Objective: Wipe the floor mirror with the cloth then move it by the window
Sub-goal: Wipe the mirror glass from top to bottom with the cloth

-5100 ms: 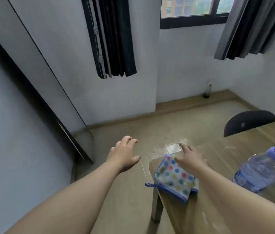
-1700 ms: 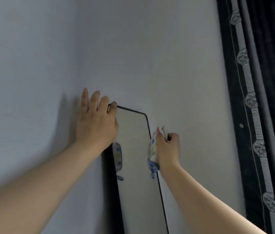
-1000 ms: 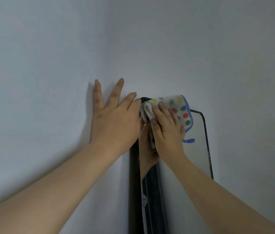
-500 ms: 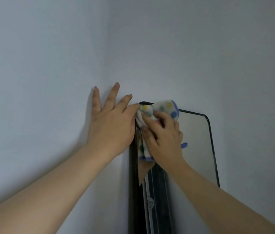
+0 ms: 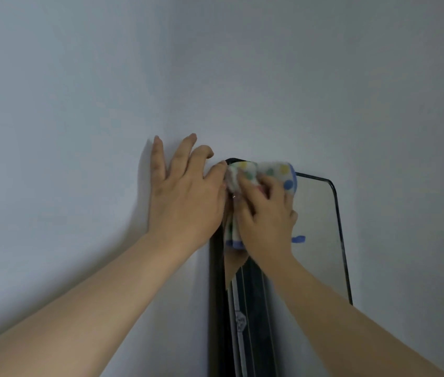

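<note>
Black-framed floor mirror [image 5: 321,227] stands against the pale wall [image 5: 79,91] in the room corner; only its upper part shows. The left hand [image 5: 185,194] lies flat on the wall just beside the mirror's top left corner, fingers straight and spread, forefinger tip at the frame corner right against the cloth [image 5: 278,170]. The right hand [image 5: 265,221] is on the glass at that same corner, fingers curled over the bunched cloth, pressing it to the mirror. Cloth is white with coloured dots and blue edging; part sticks out above the fingers along the top edge, part hangs below the palm by the left edge. A blue loop [image 5: 298,238] pokes out beside the wrist. Lower glass reflects an arm and dark striped fabric.
</note>
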`<control>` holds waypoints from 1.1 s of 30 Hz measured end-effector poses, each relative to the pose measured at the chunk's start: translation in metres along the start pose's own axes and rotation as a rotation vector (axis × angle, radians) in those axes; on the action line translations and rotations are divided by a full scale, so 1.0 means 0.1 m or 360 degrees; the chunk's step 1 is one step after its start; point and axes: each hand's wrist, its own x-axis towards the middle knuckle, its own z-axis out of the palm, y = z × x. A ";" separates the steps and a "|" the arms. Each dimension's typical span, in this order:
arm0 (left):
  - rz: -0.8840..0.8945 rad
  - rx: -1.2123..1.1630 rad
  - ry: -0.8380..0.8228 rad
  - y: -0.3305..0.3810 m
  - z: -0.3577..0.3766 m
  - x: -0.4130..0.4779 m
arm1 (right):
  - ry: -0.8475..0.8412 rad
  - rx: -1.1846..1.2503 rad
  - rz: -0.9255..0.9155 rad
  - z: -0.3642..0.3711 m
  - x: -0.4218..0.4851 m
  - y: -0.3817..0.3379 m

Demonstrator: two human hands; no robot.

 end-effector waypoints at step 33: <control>0.0210 0.0342 0.0028 0.26 0.10 0.31 | -0.0080 -0.0138 0.0048 -0.05 0.22 0.83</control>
